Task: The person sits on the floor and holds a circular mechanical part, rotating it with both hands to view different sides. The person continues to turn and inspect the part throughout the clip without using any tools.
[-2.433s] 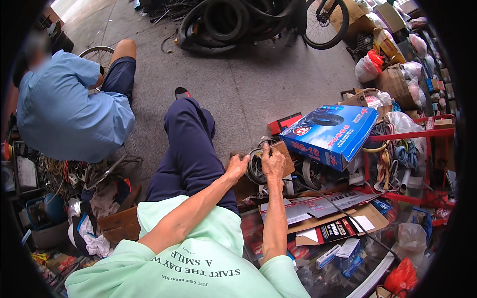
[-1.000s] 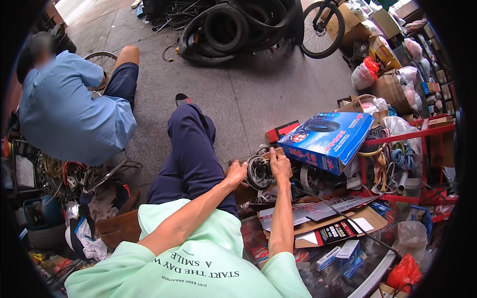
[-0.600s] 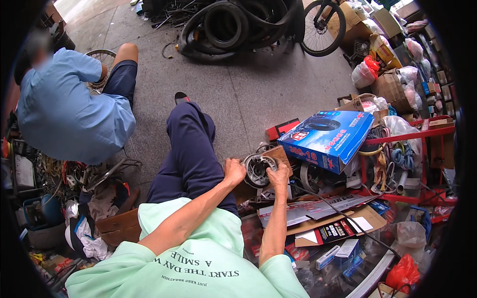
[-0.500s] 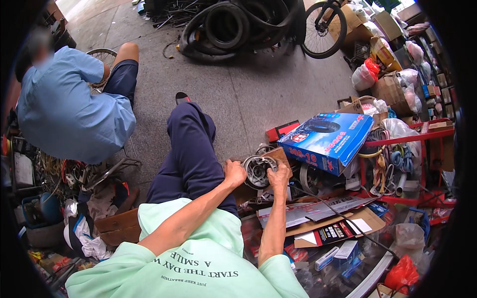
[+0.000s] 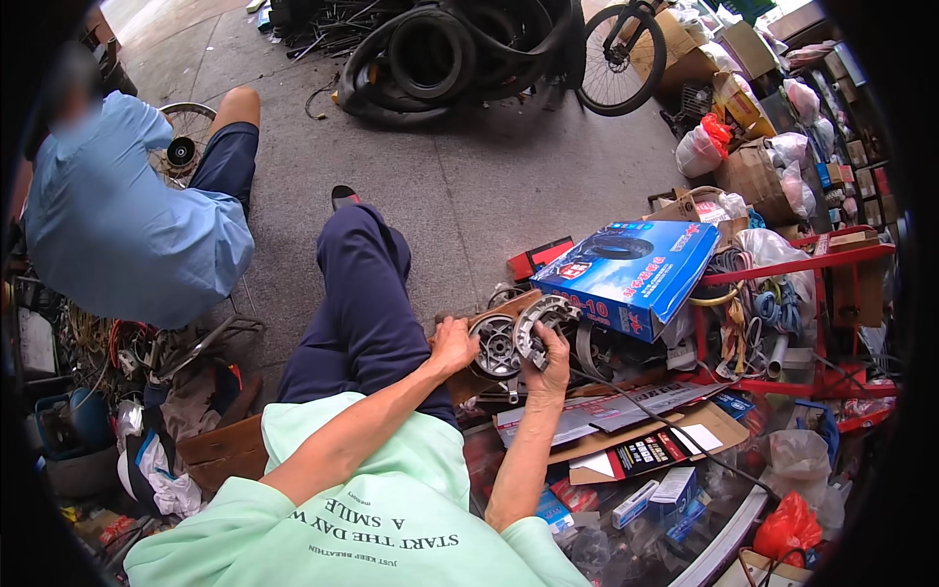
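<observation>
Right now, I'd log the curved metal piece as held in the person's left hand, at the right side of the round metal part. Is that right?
Not quite: the head view shows the curved metal piece in the right hand, not the left hand. It is indeed at the right side of the round metal part.

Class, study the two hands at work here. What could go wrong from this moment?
1. The right hand holds a curved metal piece up beside the round metal part; it could slip and drop.
2. The left hand is at the round part's left edge, so its fingers might get pinched if the pieces knock together.
3. The blue box sits close beyond the right hand; a bump might shift it.
</observation>
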### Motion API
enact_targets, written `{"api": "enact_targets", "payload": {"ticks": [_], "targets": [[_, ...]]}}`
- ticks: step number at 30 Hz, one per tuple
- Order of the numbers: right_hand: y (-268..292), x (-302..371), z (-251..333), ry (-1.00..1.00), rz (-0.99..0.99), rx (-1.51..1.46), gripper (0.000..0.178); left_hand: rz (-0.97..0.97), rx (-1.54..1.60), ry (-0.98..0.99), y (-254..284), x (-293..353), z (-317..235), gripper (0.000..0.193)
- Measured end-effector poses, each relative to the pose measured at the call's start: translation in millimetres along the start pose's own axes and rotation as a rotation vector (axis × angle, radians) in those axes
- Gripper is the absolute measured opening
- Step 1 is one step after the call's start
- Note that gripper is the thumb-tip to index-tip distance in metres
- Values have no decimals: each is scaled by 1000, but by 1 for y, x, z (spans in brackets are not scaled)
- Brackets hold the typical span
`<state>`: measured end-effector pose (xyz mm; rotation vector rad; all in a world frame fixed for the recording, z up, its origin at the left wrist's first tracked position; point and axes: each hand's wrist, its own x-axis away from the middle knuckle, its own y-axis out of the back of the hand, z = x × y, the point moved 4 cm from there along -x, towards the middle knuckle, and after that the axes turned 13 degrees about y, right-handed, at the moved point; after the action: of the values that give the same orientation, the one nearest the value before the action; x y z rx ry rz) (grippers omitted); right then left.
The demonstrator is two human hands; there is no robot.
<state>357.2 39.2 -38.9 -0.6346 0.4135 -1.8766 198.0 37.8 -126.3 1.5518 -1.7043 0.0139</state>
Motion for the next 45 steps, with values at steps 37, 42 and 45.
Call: {"api": "enact_targets", "payload": {"ticks": [37,42,45], "targets": [[-25,15,-32,359,32,516,37,767,1148,278,24,22,-20,41],[-42,17,5,254,280,670,41,1000,1185,313,27,29,-26,27],[-40,16,14,188,309,628,46,1035,1165,310,32,36,-33,26]]}}
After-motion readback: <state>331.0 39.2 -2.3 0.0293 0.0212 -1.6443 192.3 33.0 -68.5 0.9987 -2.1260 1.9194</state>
